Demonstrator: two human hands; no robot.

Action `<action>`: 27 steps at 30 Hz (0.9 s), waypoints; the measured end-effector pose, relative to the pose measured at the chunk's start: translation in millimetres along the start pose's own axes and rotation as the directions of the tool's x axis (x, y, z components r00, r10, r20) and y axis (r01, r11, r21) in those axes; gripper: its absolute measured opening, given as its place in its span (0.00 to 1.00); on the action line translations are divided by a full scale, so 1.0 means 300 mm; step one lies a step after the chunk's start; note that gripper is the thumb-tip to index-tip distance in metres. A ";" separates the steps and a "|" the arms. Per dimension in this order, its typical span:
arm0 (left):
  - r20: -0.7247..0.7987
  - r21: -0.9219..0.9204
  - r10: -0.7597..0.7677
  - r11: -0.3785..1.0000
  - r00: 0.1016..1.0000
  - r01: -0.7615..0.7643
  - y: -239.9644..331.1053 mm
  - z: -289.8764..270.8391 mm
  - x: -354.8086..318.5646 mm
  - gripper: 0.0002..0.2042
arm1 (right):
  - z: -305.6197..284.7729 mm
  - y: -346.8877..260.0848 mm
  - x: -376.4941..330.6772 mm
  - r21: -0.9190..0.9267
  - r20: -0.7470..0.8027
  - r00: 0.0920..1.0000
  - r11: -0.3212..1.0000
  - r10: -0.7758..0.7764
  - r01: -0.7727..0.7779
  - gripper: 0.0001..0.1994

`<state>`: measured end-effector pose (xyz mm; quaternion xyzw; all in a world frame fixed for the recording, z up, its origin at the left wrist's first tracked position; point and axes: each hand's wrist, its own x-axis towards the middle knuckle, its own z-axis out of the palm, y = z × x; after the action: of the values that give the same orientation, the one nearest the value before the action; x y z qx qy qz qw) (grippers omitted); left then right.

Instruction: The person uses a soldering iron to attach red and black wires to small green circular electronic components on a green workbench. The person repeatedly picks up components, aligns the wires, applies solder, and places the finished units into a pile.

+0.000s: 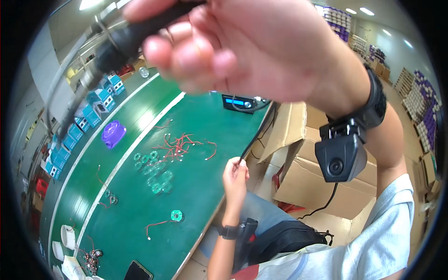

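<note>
My right hand (205,58) is raised close to the camera at the top, its fingers curled around the black handle of what looks like a soldering iron (133,37). The tool has a metal collar and a thin bent tube, and its near parts are blurred. Lower down, beside the table edge, my left hand (235,179) pinches a black cable (254,140) that runs up along the edge. On the green table (196,121) lie a heap of red wires (177,147), several green ring-shaped parts (156,172) and one green disc (176,215) with a red wire.
A box-shaped unit with a blue display (238,102) stands at the table's far end. To the left are a purple round casing (113,134) and a row of blue boxes (84,116). A phone (137,270) lies near. An open cardboard box (326,179) stands at right.
</note>
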<state>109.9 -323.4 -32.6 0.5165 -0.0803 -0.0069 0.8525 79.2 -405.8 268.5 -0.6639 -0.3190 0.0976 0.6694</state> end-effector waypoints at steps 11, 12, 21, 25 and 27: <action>0.050 0.067 -0.108 0.992 0.993 0.105 0.050 -0.106 -0.281 0.18 | 0.099 0.232 0.064 0.015 0.016 0.988 0.988 -0.151 0.151 0.15; 0.063 0.108 -0.155 0.983 0.986 0.148 0.072 -0.135 -0.324 0.16 | 0.105 0.270 0.069 0.039 0.030 0.984 0.984 -0.178 0.177 0.17; -0.139 0.521 0.036 0.853 0.990 0.042 0.439 -0.244 -0.677 0.11 | 0.121 0.614 0.046 0.263 0.082 0.980 0.952 -0.182 0.155 0.15; -0.594 0.457 0.329 0.889 0.734 -0.029 0.477 -0.295 -0.643 0.05 | 0.084 0.753 0.035 0.230 0.115 0.985 0.968 -0.128 0.099 0.13; -0.684 0.506 0.390 0.862 0.617 0.016 0.455 -0.317 -0.574 0.10 | 0.073 0.821 0.034 0.241 0.131 0.987 0.969 -0.095 0.061 0.12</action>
<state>-55.9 -159.8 22.4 0.6458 0.2348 0.3242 0.6501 147.0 -357.6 35.6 -0.5579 -0.3777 0.1550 0.7225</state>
